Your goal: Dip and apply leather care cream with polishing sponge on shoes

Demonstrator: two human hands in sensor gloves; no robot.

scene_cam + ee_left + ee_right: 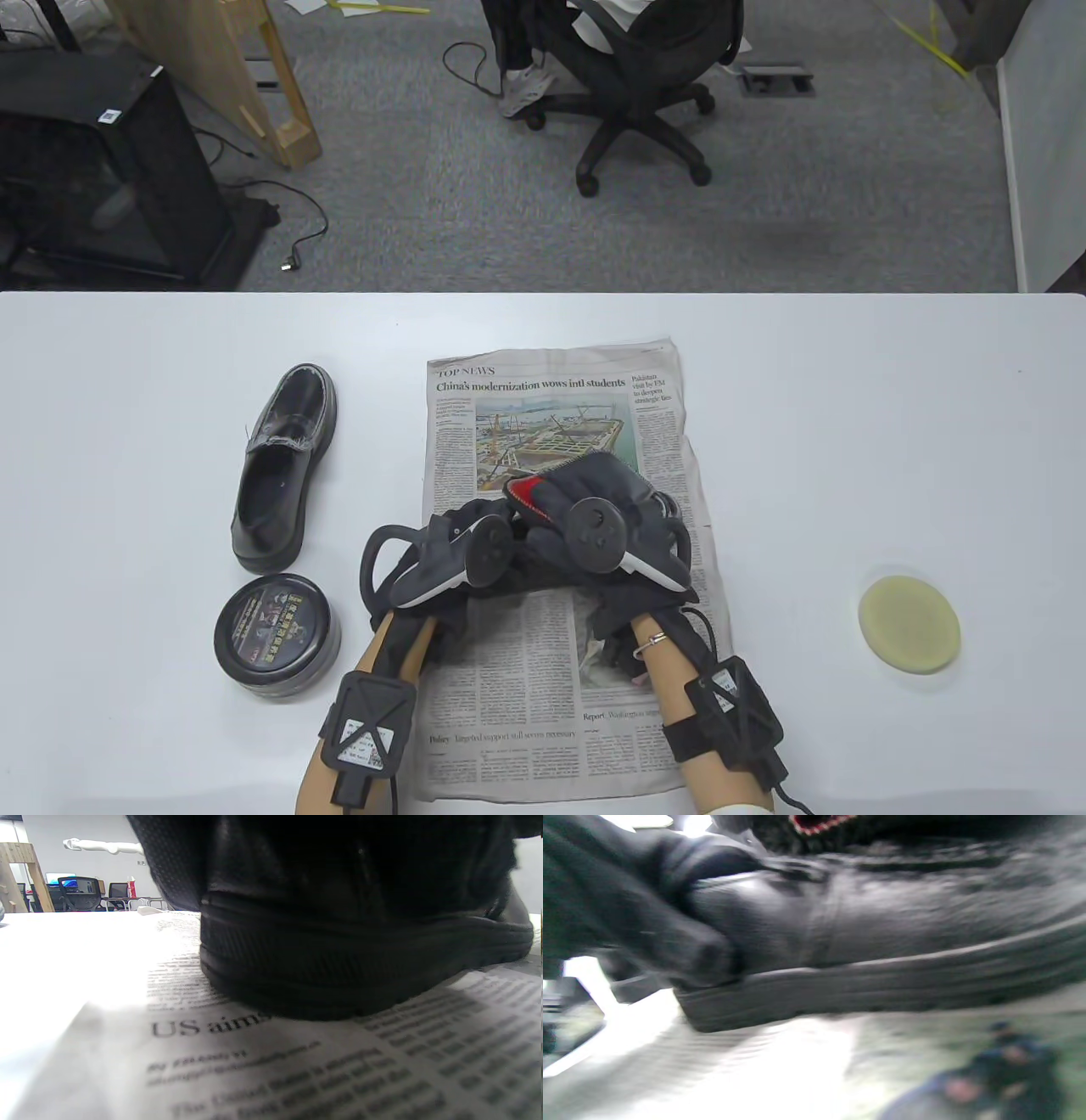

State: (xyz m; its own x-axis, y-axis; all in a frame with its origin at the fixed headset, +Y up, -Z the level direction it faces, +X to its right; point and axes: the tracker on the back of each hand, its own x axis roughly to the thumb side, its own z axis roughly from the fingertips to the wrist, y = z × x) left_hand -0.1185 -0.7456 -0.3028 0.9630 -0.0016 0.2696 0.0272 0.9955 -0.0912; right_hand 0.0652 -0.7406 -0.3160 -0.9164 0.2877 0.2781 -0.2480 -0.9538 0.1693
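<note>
Gripping one shoe on the newspaper, both the left hand and right hand risk smearing nothing yet, but the sponge at 3 o'clock and tin at 8 o'clock stay unreached.

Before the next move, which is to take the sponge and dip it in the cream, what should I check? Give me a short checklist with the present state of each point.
1. Shoe on newspaper: ok, sole of the shoe rests on the print.
2. Hands free: not ok, left hand and right hand both hold that shoe.
3. Sponge reachable: ok, it lies alone at the table's right side.
4. Cream tin open: not ok, lid is on.
5. Second shoe out of the way: ok, upright left of the newspaper.
</note>
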